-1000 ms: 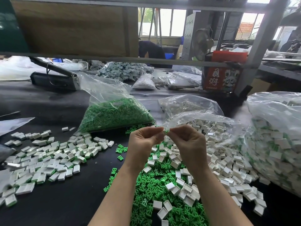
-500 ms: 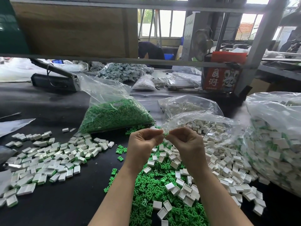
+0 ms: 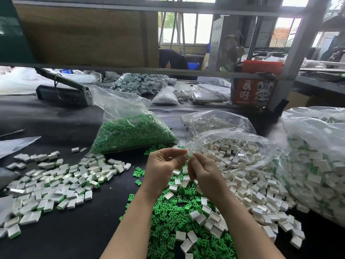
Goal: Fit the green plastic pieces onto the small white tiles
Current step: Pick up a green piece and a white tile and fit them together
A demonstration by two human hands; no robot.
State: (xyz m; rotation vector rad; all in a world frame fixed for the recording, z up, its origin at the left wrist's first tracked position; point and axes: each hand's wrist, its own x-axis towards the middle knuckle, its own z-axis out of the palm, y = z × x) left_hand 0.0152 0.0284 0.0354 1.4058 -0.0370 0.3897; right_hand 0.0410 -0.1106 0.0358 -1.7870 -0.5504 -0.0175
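Observation:
My left hand and my right hand meet fingertip to fingertip above the table's middle. Between them they pinch a small white tile with a green piece; the fingers hide most of it. Below the hands lies a heap of loose green plastic pieces with empty white tiles scattered over it. A big spill of white tiles runs out of an open clear bag on the right. Fitted tiles with green edges cover the table on the left.
A clear bag of green pieces stands behind the hands. A large bag of fitted tiles fills the right side. A sealed bag of white tiles, a red carton and a black device sit farther back under a metal shelf frame.
Both hands have stayed together and sunk slightly toward the table, fingers still working the same tile. The piles and bags have not moved.

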